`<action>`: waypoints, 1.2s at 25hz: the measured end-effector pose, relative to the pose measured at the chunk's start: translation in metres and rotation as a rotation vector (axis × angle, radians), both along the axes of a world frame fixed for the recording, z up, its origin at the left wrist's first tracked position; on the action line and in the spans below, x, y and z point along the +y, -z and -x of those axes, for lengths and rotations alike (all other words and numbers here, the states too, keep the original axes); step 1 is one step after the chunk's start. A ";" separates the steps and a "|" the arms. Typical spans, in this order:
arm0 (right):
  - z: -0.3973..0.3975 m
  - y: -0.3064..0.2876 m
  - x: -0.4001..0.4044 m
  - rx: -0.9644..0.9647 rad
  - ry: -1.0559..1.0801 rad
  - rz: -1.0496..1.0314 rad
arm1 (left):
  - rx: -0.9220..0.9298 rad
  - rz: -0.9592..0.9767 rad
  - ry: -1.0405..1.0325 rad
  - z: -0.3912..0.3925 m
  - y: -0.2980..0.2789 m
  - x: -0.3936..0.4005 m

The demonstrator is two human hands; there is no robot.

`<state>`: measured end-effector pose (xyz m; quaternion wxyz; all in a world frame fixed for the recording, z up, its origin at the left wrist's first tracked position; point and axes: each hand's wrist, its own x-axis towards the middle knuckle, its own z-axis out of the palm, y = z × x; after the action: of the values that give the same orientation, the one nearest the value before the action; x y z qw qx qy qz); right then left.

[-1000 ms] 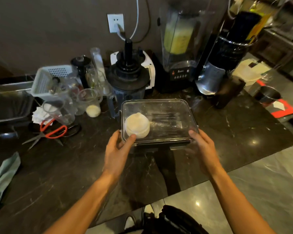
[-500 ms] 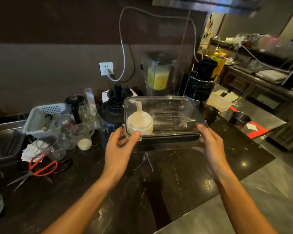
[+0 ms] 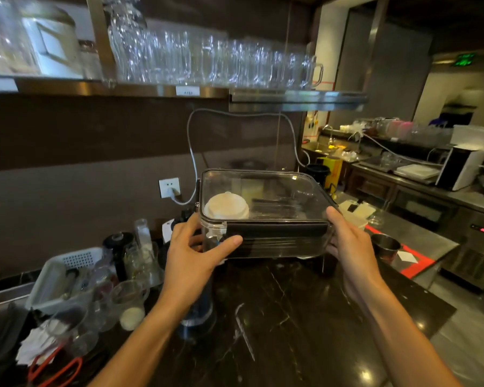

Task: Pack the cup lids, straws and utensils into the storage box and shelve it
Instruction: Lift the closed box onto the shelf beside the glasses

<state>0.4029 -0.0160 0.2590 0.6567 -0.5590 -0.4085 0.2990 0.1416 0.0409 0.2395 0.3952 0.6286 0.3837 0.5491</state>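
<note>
A clear plastic storage box (image 3: 274, 241) with a closed transparent lid and a dark front latch is held in the air above the black marble counter (image 3: 277, 317). My left hand (image 3: 196, 255) grips its left front corner, thumb across the front. My right hand (image 3: 349, 247) holds its right side. Inside, a stack of white cup lids (image 3: 226, 206) lies at the left and dark utensils (image 3: 277, 206) lie at the right. A steel shelf (image 3: 296, 100) hangs above the box.
Rows of glass mugs (image 3: 207, 62) fill the upper shelf. On the counter at the left are a white basket (image 3: 65, 277), measuring cups (image 3: 129, 303) and red-handled scissors (image 3: 56, 367). A wall socket (image 3: 169, 187) with a cable is behind. Steel counters run along the right.
Both hands have raised the box from the counter up toward the shelf. The view has tilted upward, bringing the shelves of glasses into sight.
</note>
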 end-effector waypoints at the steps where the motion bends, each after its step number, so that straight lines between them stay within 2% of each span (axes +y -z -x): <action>1: 0.001 -0.008 0.000 -0.006 -0.008 -0.010 | 0.012 -0.027 -0.013 0.000 -0.009 0.002; 5: 0.000 -0.036 0.006 -0.019 -0.011 -0.046 | 0.022 -0.104 -0.026 -0.003 -0.039 0.010; 11: -0.012 -0.064 0.007 -0.056 -0.043 -0.086 | 0.025 -0.142 0.023 -0.012 -0.056 0.031; 18: -0.066 -0.078 0.019 -0.216 -0.108 -0.179 | 0.071 -0.270 -0.021 -0.054 -0.094 0.047; 24: -0.133 -0.123 0.074 -0.241 -0.097 -0.293 | 0.034 -0.373 -0.071 -0.117 -0.149 0.078; 30: -0.220 -0.192 0.154 -0.339 -0.145 -0.394 | 0.003 -0.387 -0.136 -0.201 -0.212 0.148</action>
<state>0.6224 0.1383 0.4512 0.6520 -0.4319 -0.6017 0.1622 0.3426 0.1892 0.4519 0.2285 0.6661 0.3132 0.6372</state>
